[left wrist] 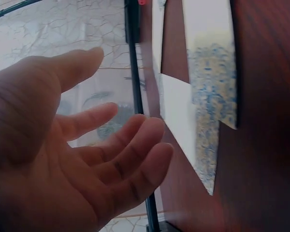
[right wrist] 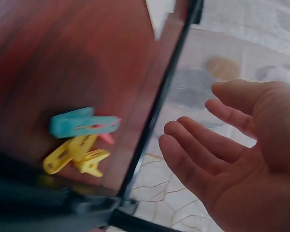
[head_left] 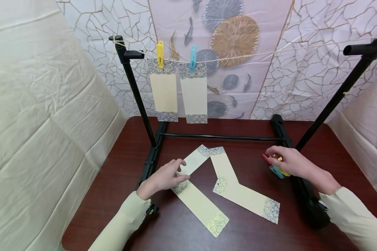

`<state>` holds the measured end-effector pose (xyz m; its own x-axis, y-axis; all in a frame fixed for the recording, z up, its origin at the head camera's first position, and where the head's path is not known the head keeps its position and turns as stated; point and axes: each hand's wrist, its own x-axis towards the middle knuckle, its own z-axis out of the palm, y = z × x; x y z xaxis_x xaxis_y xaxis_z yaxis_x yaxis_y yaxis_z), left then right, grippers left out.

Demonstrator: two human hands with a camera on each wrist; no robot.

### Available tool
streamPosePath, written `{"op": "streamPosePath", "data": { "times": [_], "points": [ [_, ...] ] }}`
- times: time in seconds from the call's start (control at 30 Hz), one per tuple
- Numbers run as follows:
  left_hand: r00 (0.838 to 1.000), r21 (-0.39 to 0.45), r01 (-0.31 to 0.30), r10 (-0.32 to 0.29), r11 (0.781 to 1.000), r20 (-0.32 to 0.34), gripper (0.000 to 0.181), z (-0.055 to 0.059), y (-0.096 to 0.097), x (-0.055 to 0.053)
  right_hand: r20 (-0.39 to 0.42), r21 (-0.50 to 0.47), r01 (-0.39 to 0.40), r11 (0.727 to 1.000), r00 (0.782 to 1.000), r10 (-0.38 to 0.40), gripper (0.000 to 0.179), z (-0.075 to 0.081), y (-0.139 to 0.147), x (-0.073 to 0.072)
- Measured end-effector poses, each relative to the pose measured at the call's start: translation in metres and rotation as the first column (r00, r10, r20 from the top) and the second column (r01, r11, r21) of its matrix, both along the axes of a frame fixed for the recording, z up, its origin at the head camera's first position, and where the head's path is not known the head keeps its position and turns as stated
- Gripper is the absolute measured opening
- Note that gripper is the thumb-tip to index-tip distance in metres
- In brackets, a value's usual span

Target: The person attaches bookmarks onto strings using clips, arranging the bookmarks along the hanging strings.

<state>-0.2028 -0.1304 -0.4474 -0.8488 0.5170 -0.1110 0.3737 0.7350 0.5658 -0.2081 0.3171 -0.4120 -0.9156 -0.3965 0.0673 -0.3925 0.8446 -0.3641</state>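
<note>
My right hand [head_left: 290, 162] hovers over a small pile of clothespins, its fingers loosely bent and empty. A teal clothespin [right wrist: 84, 123], yellow clothespins [right wrist: 77, 150] and a red one [head_left: 266, 159] lie there. On the left, my left hand [head_left: 166, 176] is held above the paper cards with relaxed fingers and nothing in them. It partly covers a white card [head_left: 193, 162] and the top of a cream card [head_left: 201, 207]. Two more cream cards, one upper [head_left: 223, 165] and one lower [head_left: 251, 200], overlap at their patterned ends.
A string [head_left: 238, 56] spans the black rack's left post [head_left: 135, 87] and right post [head_left: 339, 94]. From it hang a cream card [head_left: 164, 90] under a yellow clothespin [head_left: 160, 54] and a white card [head_left: 193, 94] under a blue clothespin [head_left: 193, 58]. A crossbar [head_left: 220, 137] runs behind the cards.
</note>
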Motion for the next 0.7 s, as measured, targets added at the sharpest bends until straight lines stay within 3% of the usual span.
{"op": "streamPosePath", "data": {
  "times": [0.23,0.43,0.7],
  "points": [
    [0.998,-0.151,0.049,-0.042,0.987,0.048,0.061,-0.005,0.0,0.006,0.088,0.103,-0.035,0.994,0.996,0.026,0.03,-0.015,0.008,-0.004],
    [0.994,-0.283,0.082,-0.059,0.956,0.087,0.07,-0.006,0.002,0.009,0.148,0.157,-0.058,0.986,0.988,0.034,0.029,-0.025,0.013,-0.009],
    [0.991,-0.328,0.086,-0.047,0.941,0.124,0.063,-0.006,0.002,0.012,0.253,0.157,-0.062,0.986,0.967,0.021,0.021,-0.028,0.017,-0.01]
  ]
}}
